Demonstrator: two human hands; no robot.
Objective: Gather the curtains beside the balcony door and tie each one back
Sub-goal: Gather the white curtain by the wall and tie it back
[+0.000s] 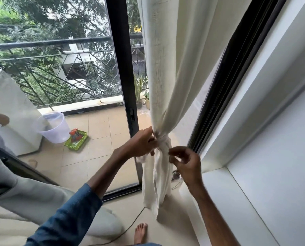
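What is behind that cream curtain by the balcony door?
Left of the curtain, potted plants stand on the balcony. To its right runs the black door frame. By the hem a clear round glass object peeks out, partly covered. Whatever lies behind the cloth is hidden.

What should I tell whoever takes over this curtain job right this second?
Left hand: grips the knot of the tie.
Right hand: fingers curled at the tie's hanging tail, apparently pinching it.
The curtain hangs just right of the balcony door frame, bunched and cinched by the tie, with loose ends hanging below.
Done: this curtain is gathered and the tie is wrapped and knotted.
Left: probably snug the knot and let go, then do the other curtain, which this view does not clearly show.
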